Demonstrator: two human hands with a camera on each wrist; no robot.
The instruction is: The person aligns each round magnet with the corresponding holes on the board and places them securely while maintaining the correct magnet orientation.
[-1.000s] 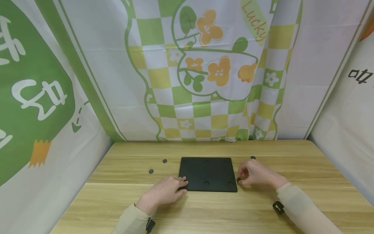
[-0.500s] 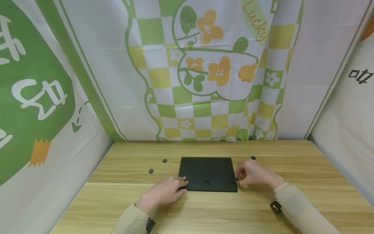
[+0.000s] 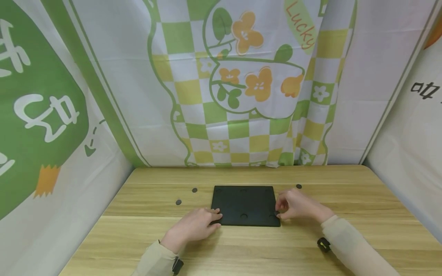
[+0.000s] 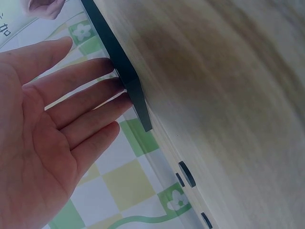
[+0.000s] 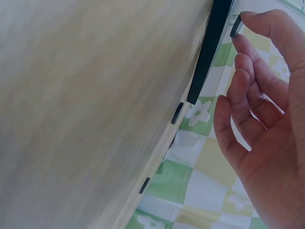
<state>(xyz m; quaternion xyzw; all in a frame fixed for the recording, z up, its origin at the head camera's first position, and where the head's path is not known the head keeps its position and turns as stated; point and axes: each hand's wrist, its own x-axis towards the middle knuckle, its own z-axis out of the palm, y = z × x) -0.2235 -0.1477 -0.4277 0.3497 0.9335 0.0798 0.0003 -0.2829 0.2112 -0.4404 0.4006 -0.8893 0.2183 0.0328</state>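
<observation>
A flat black rectangular board (image 3: 241, 205) with shallow round recesses lies on the table. My right hand (image 3: 299, 205) pinches a small dark disc (image 5: 236, 26) between thumb and a fingertip, above the board's right edge close to the front right recess. In the right wrist view the disc stands apart from the board, and the other fingers are loosely bent. My left hand (image 3: 195, 226) rests its fingertips on the board's front left corner, fingers nearly straight, as the left wrist view (image 4: 57, 124) also shows. The recess at that corner is hidden by the fingers.
Two dark discs lie left of the board, a farther disc (image 3: 195, 189) and a nearer disc (image 3: 178, 202). Behind my right hand lies another disc (image 3: 299, 186). The right wrist view has a disc (image 5: 177, 113) near the board. A patterned curtain (image 3: 241, 134) hangs behind the wooden table (image 3: 248, 253).
My right hand has moved left with the pinched disc, from beside the board to over its right edge. The left hand and the board have stayed in place.
</observation>
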